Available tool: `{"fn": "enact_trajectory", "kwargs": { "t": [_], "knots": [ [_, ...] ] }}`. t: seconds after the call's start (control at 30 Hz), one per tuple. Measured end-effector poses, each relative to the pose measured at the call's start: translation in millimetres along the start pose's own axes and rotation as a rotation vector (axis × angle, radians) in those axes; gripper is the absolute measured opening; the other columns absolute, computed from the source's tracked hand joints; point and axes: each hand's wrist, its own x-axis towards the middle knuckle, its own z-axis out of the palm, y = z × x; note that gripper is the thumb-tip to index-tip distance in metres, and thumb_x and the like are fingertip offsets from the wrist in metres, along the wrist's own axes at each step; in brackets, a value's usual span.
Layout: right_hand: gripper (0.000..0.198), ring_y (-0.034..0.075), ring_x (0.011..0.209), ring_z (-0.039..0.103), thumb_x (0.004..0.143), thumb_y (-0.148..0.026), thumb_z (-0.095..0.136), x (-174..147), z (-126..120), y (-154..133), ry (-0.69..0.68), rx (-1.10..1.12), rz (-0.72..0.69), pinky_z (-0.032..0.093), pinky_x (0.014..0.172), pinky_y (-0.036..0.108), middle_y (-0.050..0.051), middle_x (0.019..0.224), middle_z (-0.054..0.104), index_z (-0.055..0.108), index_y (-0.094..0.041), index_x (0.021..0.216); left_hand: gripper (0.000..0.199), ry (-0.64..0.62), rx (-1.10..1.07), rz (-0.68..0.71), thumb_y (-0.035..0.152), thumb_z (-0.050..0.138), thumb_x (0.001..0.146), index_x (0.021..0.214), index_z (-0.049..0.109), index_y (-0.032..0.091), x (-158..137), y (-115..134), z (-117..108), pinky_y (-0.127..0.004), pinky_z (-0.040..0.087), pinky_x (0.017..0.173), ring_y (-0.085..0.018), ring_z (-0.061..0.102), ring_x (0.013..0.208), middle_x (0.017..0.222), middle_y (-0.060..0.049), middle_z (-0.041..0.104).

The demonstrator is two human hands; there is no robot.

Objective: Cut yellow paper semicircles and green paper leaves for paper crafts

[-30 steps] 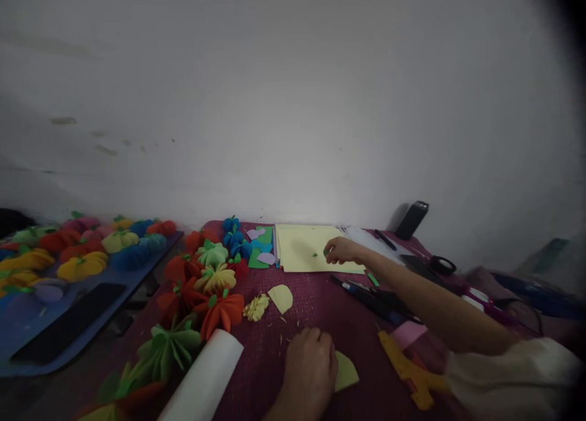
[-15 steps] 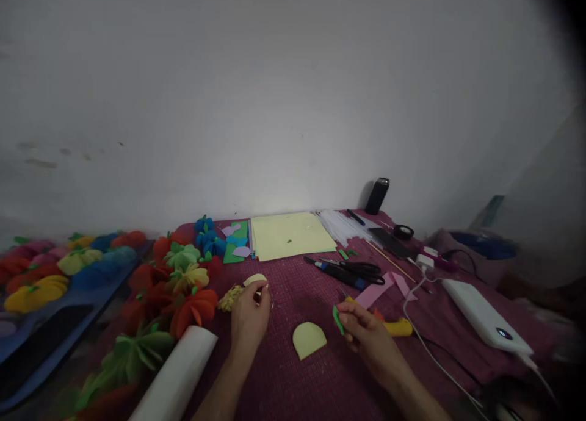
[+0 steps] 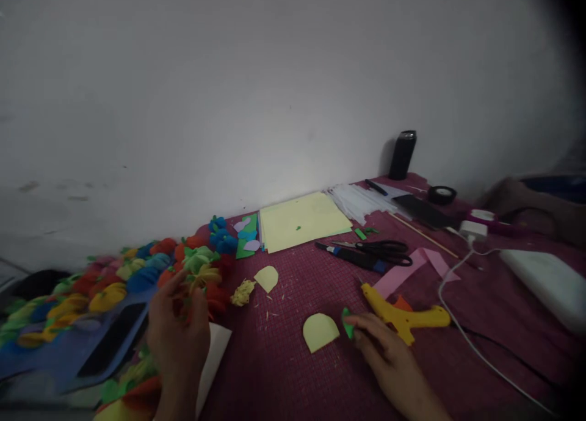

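Note:
My left hand [image 3: 178,332] is raised over the left side of the table, beside puffy orange shapes [image 3: 215,299] like little pumpkins or flowers. Its thumb and fingers are apart and I see nothing between them. On the right, my right hand [image 3: 389,363] pinches a small green cut-out piece [image 3: 348,323] between thumb and fingers. Just left of that piece lies a pale yellow half-round piece [image 3: 320,332]. A second yellow piece [image 3: 266,278] rests farther back, next to a small heap of yellow shreds [image 3: 243,293].
Behind my right hand lie a yellow glue gun [image 3: 405,314], a pink strip [image 3: 407,271], scissors [image 3: 384,250] and a cutter [image 3: 350,256]. Yellow sheets [image 3: 306,223] and glue sticks [image 3: 361,201] are near the wall. A white cable [image 3: 458,323] crosses the right side. A white roll [image 3: 214,354] lies partly behind my left hand.
My left hand has moved left from the far yellow piece and its fingers have spread. My right hand still holds the green piece. The view has shifted and tilted.

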Motion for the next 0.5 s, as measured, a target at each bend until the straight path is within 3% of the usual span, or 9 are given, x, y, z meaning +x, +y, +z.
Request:
{"fn": "enact_trajectory", "kwargs": {
  "t": [0.13,0.3,0.37,0.5],
  "knots": [
    [0.031,0.023,0.116,0.048,0.084,-0.033,0.047,-1,-2,8,0.061,-0.076,0.026,0.042,0.094,0.037,0.006,0.122,0.054,0.056,-0.026,0.113,0.029,-0.299,0.284,0.265,0.032,0.049,0.080,0.105,0.056,0.020,19,-11,-3,-0.038,0.042,0.087,-0.025,0.055,0.099,0.103,-0.006,0.062],
    [0.034,0.024,0.115,0.050,0.082,-0.035,0.048,-1,-1,14,0.033,-0.130,-0.004,0.045,0.093,0.039,0.007,0.121,0.056,0.057,-0.026,0.114,0.032,-0.677,0.444,0.319,0.031,0.044,0.083,0.110,0.056,0.018,24,-3,30,-0.035,0.038,0.090,-0.023,0.053,0.103,0.110,-0.008,0.061],
    [0.033,0.023,0.113,0.052,0.082,-0.035,0.048,-1,0,15,0.011,-0.132,-0.027,0.046,0.092,0.037,0.006,0.119,0.057,0.058,-0.027,0.113,0.034,-0.913,0.474,0.389,0.028,0.043,0.083,0.115,0.053,0.018,15,7,48,-0.034,0.036,0.091,-0.022,0.053,0.104,0.113,-0.009,0.060],
    [0.031,0.022,0.110,0.054,0.082,-0.035,0.049,-1,-1,16,0.000,-0.115,-0.053,0.049,0.089,0.034,0.006,0.116,0.060,0.060,-0.026,0.110,0.041,-1.027,0.524,0.427,0.024,0.052,0.076,0.117,0.053,0.023,-6,9,76,-0.042,0.030,0.096,-0.027,0.050,0.109,0.116,-0.009,0.058]
  ]
}}
